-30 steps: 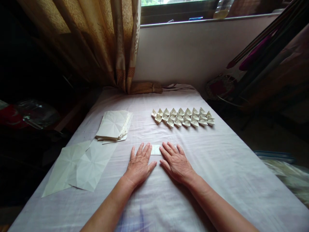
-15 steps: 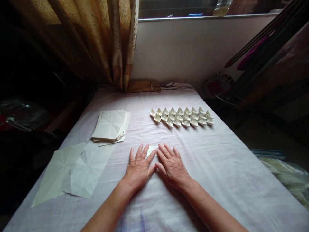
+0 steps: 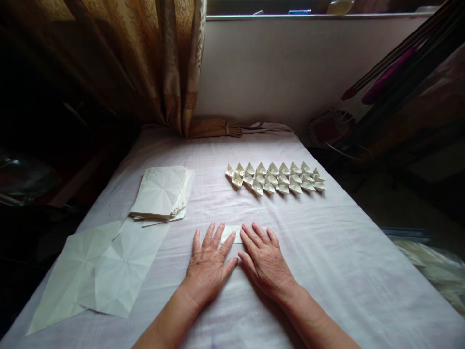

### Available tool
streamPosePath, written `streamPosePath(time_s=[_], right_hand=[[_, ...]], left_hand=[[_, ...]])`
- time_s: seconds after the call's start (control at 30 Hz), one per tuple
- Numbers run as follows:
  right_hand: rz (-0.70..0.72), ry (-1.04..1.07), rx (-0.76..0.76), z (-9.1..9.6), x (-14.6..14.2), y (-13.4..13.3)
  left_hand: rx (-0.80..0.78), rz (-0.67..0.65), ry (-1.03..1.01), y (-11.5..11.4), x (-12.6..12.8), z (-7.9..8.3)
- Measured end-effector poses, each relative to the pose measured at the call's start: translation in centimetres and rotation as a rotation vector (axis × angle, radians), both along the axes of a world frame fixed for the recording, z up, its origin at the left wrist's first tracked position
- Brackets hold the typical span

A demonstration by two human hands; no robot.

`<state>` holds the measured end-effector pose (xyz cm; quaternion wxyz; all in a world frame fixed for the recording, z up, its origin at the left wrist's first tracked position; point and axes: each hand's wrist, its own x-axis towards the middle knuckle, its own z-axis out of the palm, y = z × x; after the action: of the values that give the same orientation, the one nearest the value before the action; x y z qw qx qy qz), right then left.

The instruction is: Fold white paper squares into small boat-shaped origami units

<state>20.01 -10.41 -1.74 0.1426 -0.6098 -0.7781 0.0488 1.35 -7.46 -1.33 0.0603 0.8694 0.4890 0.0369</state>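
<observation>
A small folded piece of white paper (image 3: 231, 232) lies flat on the cloth between my hands. My left hand (image 3: 209, 259) rests palm down with its fingers spread, the index fingertip on the paper's left part. My right hand (image 3: 267, 259) also lies flat, its index and middle fingers at the paper's right end. Both thumbs point inward below the paper, slightly apart. Beyond my right hand stand rows of small folded paper boats (image 3: 276, 179). To the left is a stack of creased paper squares (image 3: 160, 191).
Two creased paper sheets (image 3: 125, 271) overlap on the left of the cloth-covered table (image 3: 345, 271). A gold curtain (image 3: 178, 72) hangs at the back left, its fringed end on the table. Plastic bags (image 3: 432, 266) lie beyond the right edge.
My hands have drawn slightly apart, the thumbs parting, so more of the folded paper shows. The camera view has shifted a little. The boats and stack stay in place.
</observation>
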Motion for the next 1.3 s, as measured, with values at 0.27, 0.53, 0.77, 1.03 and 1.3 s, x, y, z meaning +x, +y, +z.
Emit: streamPosePath(time_s=[0.27, 0.53, 0.77, 1.03, 1.3], right_hand=[[-0.061, 0.061, 0.041, 0.3, 0.2, 0.5], [0.032, 0.055, 0.052, 0.4, -0.5, 1.5], [-0.043, 0.065, 0.08, 0.2, 0.2, 1.6], [-0.02, 0.074, 0.185, 0.0, 0.2, 1.3], [-0.043, 0.083, 0.131, -0.1, 0.1, 1.5]], left_hand=[[0.012, -0.007, -0.004, -0.1, -0.1, 0.1], [0.064, -0.012, -0.014, -0.1, -0.1, -0.3], [0.073, -0.029, -0.022, -0.1, -0.2, -0.4], [0.079, -0.025, -0.029, -0.2, -0.3, -0.4], [0.063, -0.022, -0.034, -0.1, -0.2, -0.1]])
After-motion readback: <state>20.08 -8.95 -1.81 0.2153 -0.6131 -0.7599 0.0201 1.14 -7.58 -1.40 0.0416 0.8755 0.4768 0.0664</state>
